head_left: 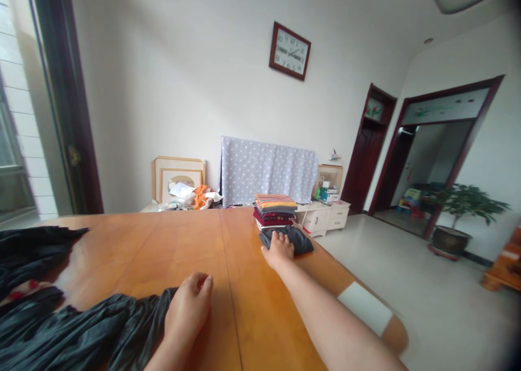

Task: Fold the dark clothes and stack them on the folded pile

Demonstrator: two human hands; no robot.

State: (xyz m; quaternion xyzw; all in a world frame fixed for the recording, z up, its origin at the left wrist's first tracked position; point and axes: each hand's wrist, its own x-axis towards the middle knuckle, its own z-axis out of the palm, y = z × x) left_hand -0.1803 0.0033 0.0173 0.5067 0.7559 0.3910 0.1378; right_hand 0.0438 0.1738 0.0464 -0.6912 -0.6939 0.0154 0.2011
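My right hand lies with its fingers spread on a folded dark garment near the table's right edge. Just behind that is a stack of folded clothes, with an orange striped one on top. My left hand is curled at the end of a crumpled dark garment; whether its fingers have hold of the cloth is hidden. A second dark cloth lies at the table's left. Between the two, what looks like another person's fingers with red nails shows partly.
The wooden table reaches across the front, with a pale sheet at its right edge. Behind stand a low white cabinet, a dotted cloth cover and framed pictures. A potted plant is on the floor at right.
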